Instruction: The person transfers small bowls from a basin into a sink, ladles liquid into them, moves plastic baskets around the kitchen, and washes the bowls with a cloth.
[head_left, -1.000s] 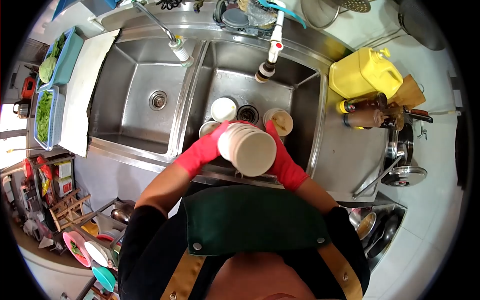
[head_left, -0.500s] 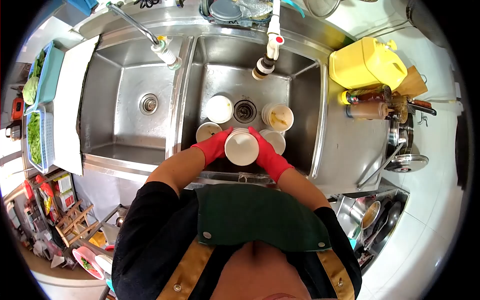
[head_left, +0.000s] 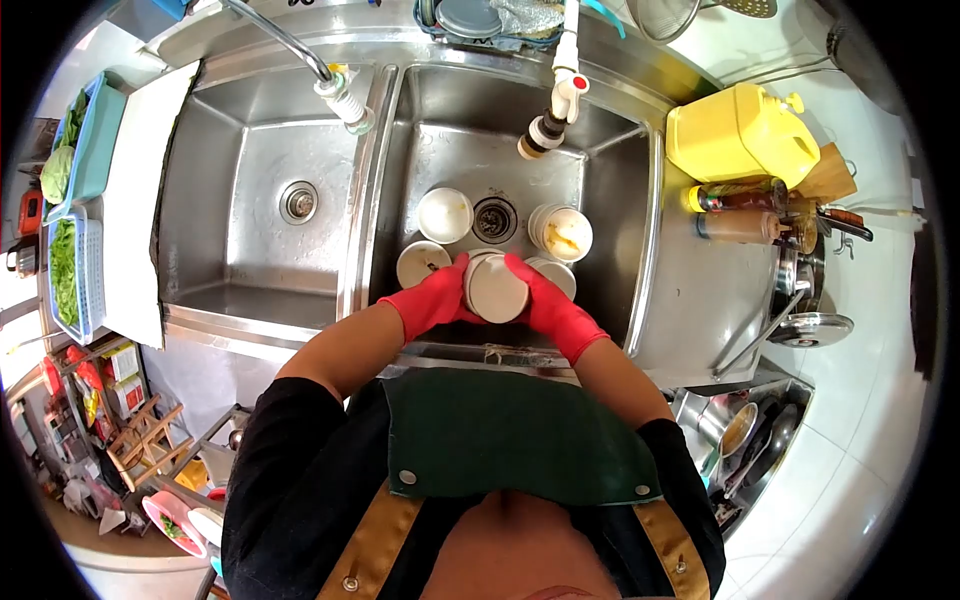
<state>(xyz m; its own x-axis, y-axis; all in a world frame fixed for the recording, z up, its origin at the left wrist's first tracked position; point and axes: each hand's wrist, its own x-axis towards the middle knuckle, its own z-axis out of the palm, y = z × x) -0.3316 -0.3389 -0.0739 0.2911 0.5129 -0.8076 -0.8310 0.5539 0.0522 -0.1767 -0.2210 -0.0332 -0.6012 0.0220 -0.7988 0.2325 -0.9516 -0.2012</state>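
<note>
Both my hands wear red rubber gloves and are closed around a stack of white bowls point(head_left: 497, 288) at the near side of the right sink. My left hand point(head_left: 437, 297) grips the stack from the left, and my right hand point(head_left: 549, 302) from the right. Just beyond my left hand sits a bowl with dark scraps point(head_left: 420, 266). Behind it is another white bowl point(head_left: 444, 215). A tilted stack of bowls with yellow-brown residue point(head_left: 564, 236) lies right of the drain point(head_left: 494, 220). More white bowls point(head_left: 553, 277) are partly hidden behind my right hand.
A left sink point(head_left: 290, 250) with its own faucet point(head_left: 335, 92) adjoins this one. A white faucet point(head_left: 560, 100) hangs over the right sink. Along the right counter stand a yellow jug point(head_left: 735, 135) and sauce bottles point(head_left: 740, 210). Baskets of greens point(head_left: 70, 270) are at far left.
The held bowl stack has tilted and shifted slightly to the right between my hands. The camera view has moved a little; the other bowls stay put in the sink.
</note>
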